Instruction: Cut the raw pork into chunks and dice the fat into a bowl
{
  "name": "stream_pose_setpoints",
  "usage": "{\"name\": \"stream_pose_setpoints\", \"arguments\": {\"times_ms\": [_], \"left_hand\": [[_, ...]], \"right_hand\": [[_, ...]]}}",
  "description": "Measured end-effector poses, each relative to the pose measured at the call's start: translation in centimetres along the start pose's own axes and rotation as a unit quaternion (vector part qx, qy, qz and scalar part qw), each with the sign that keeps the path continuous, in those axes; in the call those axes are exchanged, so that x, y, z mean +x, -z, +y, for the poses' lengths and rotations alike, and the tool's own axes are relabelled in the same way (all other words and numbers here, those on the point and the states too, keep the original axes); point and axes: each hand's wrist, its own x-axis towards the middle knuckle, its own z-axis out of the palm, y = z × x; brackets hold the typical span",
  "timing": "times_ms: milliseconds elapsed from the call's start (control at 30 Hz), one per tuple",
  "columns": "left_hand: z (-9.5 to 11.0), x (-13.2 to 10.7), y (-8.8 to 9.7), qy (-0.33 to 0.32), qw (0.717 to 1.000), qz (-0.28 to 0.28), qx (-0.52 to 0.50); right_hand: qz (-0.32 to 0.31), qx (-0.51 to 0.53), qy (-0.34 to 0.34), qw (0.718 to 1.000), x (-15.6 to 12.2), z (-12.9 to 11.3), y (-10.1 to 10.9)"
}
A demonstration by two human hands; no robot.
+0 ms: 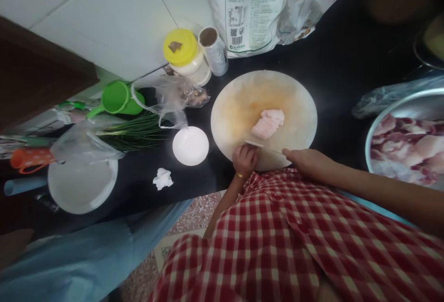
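Counter (347, 61): black, backed by white tiles.
Bag (263, 6): large, printed, plastic, at the far edge behind the board.
Basin (391, 117): metal, at the right, holds raw meat pieces.
Board (243, 103): round, pale, stained orange-brown in the middle; near edge close to the person's checked shirt.
Plate (81, 186): white, at the left, partly under a clear bag of chives (135, 131).
Bowl (190, 145): small, white, just left of the board.
Jar (183, 52): yellow lid, beyond the board; green cup (116, 98) further left.
Meat (268, 123): pale slab on the board, right of centre.
Knife (260, 146): thin blade lying across the board's near side, just in front of the meat.
Left hand (245, 158): curled shut at the blade's left end; whether it grips the blade, cannot tell.
Right hand (301, 157): at the blade's right end, closed on the knife.
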Motion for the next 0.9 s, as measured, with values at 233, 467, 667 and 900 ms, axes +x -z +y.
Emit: {"name": "stream_pose_setpoints", "arguments": {"times_ms": [233,467,667,900], "left_hand": [[-0.3,-0.3,-0.3,0.005,1.0,-0.007,0.0],[0.4,0.6,0.4,-0.01,1.0,0.029,-0.004],[0.2,-0.2,0.8,0.017,1.0,0.011,0.01],[-0.7,-1.1,0.7,0.02,1.0,0.018,0.012]], "right_hand": [[0.044,-0.008,0.022,0.999,4.7,-2.5,0.0],[0.054,0.047,-0.054,0.996,3.0,0.4,0.2],[0.125,0.079,-0.092,0.985,-0.2,1.7,2.1],[0.094,0.007,-0.078,0.993,-1.1,-0.9,0.9]]}}
